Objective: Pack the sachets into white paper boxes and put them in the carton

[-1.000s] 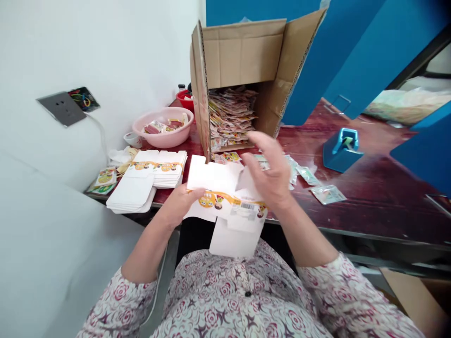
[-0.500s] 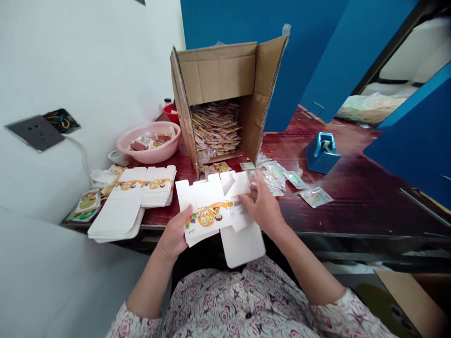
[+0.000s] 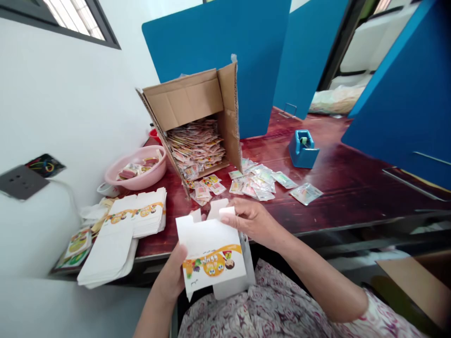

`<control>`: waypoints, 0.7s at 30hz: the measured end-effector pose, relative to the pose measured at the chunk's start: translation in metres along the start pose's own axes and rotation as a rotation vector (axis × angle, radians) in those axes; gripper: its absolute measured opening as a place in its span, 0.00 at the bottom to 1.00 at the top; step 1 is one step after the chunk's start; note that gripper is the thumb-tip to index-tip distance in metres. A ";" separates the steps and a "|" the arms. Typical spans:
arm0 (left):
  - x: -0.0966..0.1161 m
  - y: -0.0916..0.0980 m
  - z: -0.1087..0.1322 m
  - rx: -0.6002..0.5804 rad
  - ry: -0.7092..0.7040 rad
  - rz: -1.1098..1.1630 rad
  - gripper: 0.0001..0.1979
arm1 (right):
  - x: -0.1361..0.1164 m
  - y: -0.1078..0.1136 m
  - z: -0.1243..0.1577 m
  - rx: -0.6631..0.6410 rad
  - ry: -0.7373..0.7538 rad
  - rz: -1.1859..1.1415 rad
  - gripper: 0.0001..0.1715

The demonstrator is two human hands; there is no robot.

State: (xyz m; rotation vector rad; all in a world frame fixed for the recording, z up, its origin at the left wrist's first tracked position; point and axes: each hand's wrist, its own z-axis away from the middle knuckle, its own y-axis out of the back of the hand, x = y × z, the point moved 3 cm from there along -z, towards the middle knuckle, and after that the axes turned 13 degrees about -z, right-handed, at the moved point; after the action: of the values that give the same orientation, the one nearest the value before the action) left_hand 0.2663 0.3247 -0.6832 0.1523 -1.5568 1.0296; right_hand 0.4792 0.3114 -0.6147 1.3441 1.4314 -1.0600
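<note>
Beside a stack of flat printed cartons [image 3: 150, 213] at the edge of the glossy red-brown wooden surface [image 3: 338, 206], a part-folded white paperboard carton [image 3: 207, 249] sits just off the front edge, its long axis tilted across the body. The left grip [image 3: 171, 272] clamps its lower edge from beneath; the right grip [image 3: 252, 223], nearer the slotted top tabs, closes on them.

From where I stand, the lettering on the white paper carton [image 3: 210, 253] runs upside down along an orange band and can't be made out; the print on the loose sachets [image 3: 252, 184] and stacked flat cartons [image 3: 136, 218] is unreadable too.
</note>
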 end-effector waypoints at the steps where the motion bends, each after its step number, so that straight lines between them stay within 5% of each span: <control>1: 0.006 -0.001 0.001 0.070 -0.021 -0.039 0.43 | -0.010 0.000 -0.001 0.022 0.097 0.014 0.13; 5: 0.046 -0.013 0.006 0.421 -0.254 -0.302 0.55 | -0.049 0.002 -0.003 0.119 0.425 0.193 0.11; 9: 0.060 -0.033 0.003 0.577 -0.558 -0.673 0.63 | -0.056 0.010 0.005 0.289 0.515 0.387 0.14; 16: 0.011 -0.040 -0.022 0.490 -0.387 -0.744 0.59 | 0.010 0.030 0.024 0.404 0.228 0.203 0.20; 21: 0.032 -0.064 -0.028 0.416 -0.483 -0.795 0.58 | -0.003 0.030 0.033 0.535 0.277 0.212 0.19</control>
State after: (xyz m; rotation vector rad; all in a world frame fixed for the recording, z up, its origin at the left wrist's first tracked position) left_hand 0.3168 0.3193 -0.6259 1.2773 -1.4602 0.6702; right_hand 0.5104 0.2799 -0.6208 2.0449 1.1983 -1.1960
